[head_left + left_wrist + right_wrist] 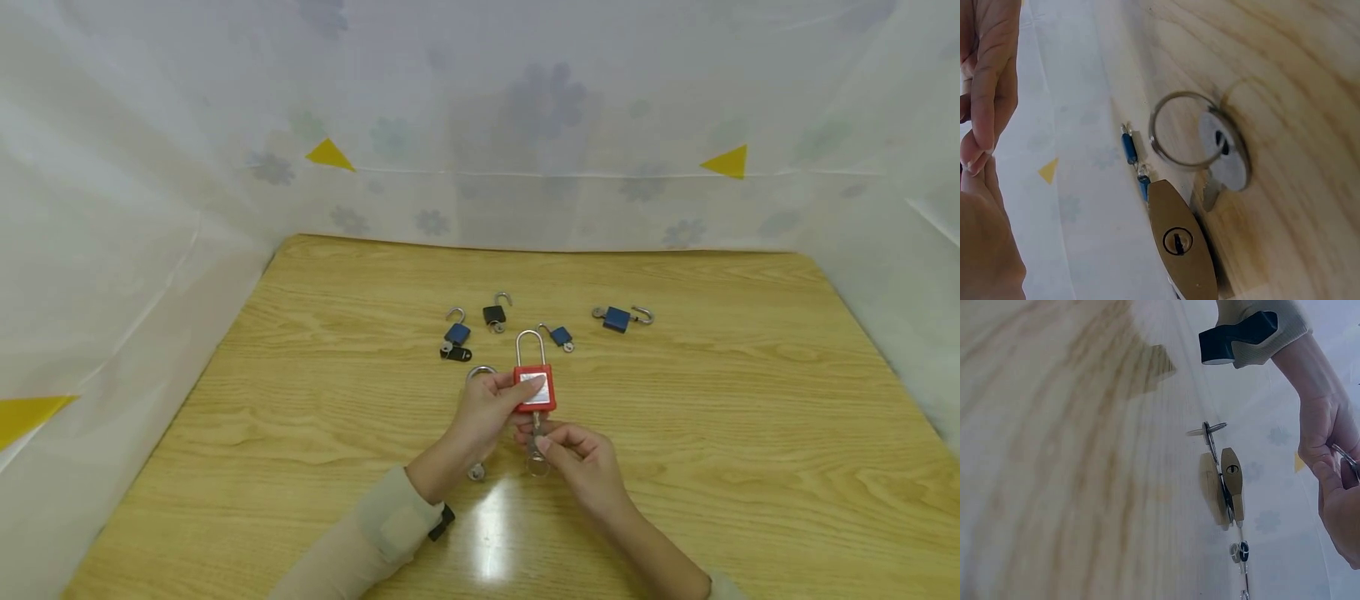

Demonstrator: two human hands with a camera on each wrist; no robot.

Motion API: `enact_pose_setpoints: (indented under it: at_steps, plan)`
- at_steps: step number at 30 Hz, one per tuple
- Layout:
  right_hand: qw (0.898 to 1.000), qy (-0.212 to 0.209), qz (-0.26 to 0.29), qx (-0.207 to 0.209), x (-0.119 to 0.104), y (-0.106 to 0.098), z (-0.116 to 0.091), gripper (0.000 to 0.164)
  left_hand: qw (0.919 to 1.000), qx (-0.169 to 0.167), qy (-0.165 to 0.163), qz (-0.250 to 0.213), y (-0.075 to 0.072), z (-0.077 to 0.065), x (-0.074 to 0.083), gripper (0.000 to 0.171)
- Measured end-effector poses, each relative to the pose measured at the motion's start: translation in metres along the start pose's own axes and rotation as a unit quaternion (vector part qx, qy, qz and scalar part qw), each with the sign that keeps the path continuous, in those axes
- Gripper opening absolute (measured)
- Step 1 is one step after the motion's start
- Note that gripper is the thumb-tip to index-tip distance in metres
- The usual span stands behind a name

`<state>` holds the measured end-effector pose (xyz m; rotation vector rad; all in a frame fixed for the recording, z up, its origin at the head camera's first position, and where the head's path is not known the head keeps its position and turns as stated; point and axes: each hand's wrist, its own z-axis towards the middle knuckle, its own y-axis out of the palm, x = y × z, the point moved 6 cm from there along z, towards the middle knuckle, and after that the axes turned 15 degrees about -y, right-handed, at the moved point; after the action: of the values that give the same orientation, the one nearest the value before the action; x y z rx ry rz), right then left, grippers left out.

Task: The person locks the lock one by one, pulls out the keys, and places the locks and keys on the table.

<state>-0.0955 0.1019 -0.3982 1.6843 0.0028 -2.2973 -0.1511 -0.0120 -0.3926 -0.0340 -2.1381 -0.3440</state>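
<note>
A red padlock with a silvery label and a tall steel shackle is held upright by my left hand, thumb across its front. Both shackle legs reach down to the red body. Below the body, my right hand pinches a key, which points up at the padlock's underside; a key ring hangs from it. Behind the left hand lies a brass padlock, its shackle showing past the fingers. Its keyhole faces the left wrist view, with a loose key on a ring beside it.
Farther back on the wooden table lie a blue padlock with a black tag, a black padlock, a small blue padlock and another blue padlock, shackles open, keys attached. Pale patterned sheets enclose the table.
</note>
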Motion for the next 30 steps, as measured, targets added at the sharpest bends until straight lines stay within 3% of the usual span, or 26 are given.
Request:
enact_pose_setpoints:
  at_steps: [7,15,18,21,30]
  plan:
    - [0.999,0.041,-0.005,-0.006,0.004,-0.002,0.001,0.013,0.999,0.007,-0.004,-0.044,-0.007,0.001,0.004,0.033]
    - [0.987,0.123,-0.102,-0.009,0.015,-0.019,0.0,0.026,0.9965,0.045,0.001,-0.071,-0.026,0.002,0.012,0.037]
    - [0.973,0.169,-0.157,0.003,0.022,-0.031,-0.001,0.022,0.9965,0.044,0.0,-0.071,-0.029,0.001,0.011,0.037]
    - [0.956,0.185,-0.226,-0.003,0.026,-0.039,-0.001,0.02,0.9965,0.042,0.004,-0.072,-0.031,0.001,0.011,0.037]
    - [0.918,0.166,-0.36,-0.021,0.027,-0.046,-0.001,0.014,0.9962,0.04,0.005,-0.077,-0.032,0.002,0.008,0.036]
